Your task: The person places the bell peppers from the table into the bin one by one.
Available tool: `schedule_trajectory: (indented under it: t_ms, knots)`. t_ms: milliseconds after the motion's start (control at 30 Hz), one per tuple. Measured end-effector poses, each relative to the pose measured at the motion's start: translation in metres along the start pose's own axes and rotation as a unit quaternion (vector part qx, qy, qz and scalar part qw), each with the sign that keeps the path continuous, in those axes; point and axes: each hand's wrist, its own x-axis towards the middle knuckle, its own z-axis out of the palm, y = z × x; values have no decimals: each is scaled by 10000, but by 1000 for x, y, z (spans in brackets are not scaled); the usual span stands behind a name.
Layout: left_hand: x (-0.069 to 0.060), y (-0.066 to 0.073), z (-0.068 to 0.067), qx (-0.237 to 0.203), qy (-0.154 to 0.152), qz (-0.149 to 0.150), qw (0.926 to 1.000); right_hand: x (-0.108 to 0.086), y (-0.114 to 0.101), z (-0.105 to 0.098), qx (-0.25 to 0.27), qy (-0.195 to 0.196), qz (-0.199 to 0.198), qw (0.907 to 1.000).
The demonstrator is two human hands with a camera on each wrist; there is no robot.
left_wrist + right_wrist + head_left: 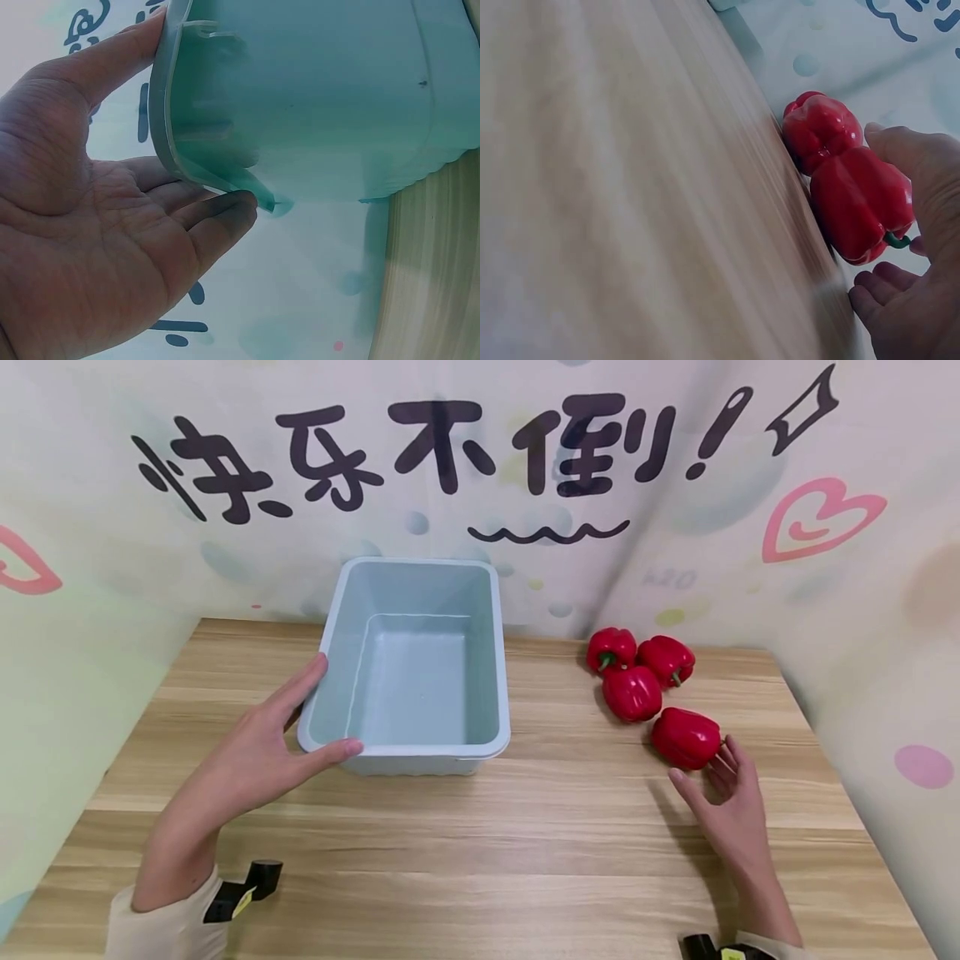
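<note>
A light blue plastic tub [420, 687] stands on the table, with nothing inside it. At its near left corner my left hand [258, 753] holds the rim, the thumb on the front edge and the fingers along the left side. The left wrist view shows fingertips [238, 201] curled under the lip. On the right, a red bell pepper [684, 739] lies on its side. My right hand [738, 814] is spread just beside its stem end, thumb and fingers apart. In the right wrist view this pepper [859, 199] sits between thumb and fingers without a visible grasp.
Beyond the nearest pepper, three more red bell peppers [632, 693] lie clustered near the table's back edge. A printed cloth backdrop [555, 585] rises behind the wood-grain table [480, 860]. Both wrists carry black camera mounts.
</note>
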Motion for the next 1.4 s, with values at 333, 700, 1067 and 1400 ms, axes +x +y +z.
schedule_trajectory:
  t_ms: [333, 700, 1067, 1400]
  knots:
    - [0, 1, 0, -34, -12, 0, 10000, 10, -3, 8, 89, 97, 15, 9999]
    - [0, 0, 2, -70, -38, -18, 10000, 17, -8, 17, -26, 273, 215, 9994]
    - [1, -2, 3, 37, 5, 65, 10000, 18, -9, 20, -35, 312, 244, 9992]
    - [6, -2, 5, 73, 214, 291, 9993, 18, -7, 19, -60, 340, 209, 9992]
